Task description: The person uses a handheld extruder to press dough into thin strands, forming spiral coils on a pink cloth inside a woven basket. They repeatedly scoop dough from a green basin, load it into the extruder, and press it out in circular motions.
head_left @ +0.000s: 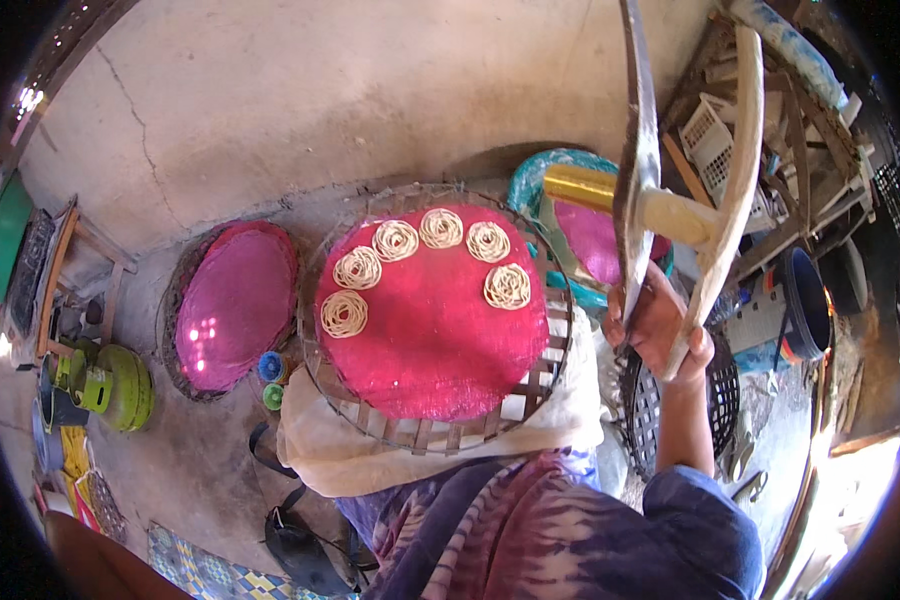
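Observation:
My right hand [660, 320] is raised at the right, its fingers closed around the lower ends of a wooden hand press [675, 215]. The press has two long bars joined by a short cylinder, and a brass-coloured tube points left from it. On my lap a round woven tray [448, 436] carries a pink-red cloth-covered pad [430, 330]. Several pale coils of thin noodle-like strands [440, 228] lie in an arc along the pad's far and side edges. The press is held up to the right of the pad, apart from it. Part of my left arm shows at the lower left; that hand is out of view.
A second pink pad [235, 300] leans left of the tray. Behind the press stands a teal basin [540, 180] with a pink cover. A green gas cylinder [120, 390] is at the left. A black basket [715, 400] and a dark bucket [808, 300] stand right.

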### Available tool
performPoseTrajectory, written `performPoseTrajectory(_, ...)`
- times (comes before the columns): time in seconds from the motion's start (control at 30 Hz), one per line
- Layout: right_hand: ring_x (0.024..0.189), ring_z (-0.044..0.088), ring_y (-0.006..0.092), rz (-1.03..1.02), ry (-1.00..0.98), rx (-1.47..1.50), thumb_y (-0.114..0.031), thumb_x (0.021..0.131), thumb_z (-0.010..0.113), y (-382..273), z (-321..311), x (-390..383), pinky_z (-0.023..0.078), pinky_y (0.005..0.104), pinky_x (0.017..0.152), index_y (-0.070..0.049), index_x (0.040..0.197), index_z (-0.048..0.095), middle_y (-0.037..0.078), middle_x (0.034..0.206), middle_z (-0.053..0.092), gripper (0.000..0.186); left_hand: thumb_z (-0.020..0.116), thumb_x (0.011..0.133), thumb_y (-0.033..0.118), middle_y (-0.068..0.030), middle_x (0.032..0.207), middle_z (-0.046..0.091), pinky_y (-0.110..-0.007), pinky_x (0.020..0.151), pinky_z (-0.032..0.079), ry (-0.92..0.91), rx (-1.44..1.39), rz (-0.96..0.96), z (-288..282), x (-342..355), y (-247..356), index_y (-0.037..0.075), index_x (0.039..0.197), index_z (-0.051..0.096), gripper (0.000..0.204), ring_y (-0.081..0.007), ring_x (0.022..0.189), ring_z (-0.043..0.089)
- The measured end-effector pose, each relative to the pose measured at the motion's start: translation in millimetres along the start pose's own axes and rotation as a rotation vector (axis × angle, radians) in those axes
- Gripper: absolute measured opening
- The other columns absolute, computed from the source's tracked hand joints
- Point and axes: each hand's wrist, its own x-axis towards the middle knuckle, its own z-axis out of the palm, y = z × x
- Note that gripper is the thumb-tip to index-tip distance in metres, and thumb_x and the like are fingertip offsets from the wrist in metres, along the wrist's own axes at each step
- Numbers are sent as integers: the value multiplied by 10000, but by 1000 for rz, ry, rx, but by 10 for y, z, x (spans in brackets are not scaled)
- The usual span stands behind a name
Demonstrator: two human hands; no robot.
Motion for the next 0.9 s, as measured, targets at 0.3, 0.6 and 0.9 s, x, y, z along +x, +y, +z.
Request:
performPoseTrajectory(0.3, 766, 550, 236, -2, 2, 23, -616, 572, 774, 40, 27, 32, 445, 335, 676, 20, 1422, 284, 175, 992, 542, 1169, 504, 835, 661, -241, 1399, 425, -451, 1081, 349, -13, 22, -7, 56, 35, -20, 28, 1419, 319, 881, -376, 1277, 448)
performPoseTrajectory(0.6, 764, 582, 225, 31, -12, -7, -569, 462, 806, 52, 70, 80, 470, 317, 630, 41, 1417, 303, 155, 952, 572, 1240, 479, 840, 680, -248, 1412, 409, -454, 1089, 341, -18, 29, 2, 73, 74, -41, 33, 1436, 293, 899, -385, 1284, 439)
performPoseTrajectory(0.9, 718, 564, 219, 73, 42, 7, -566, 422, 788, 178, 67, 82, 459, 314, 604, 54, 1426, 296, 161, 934, 573, 1279, 454, 845, 699, -254, 1424, 393, -457, 1096, 334, -6, 35, 6, 125, 146, -32, 38, 1452, 267, 917, -394, 1291, 430)
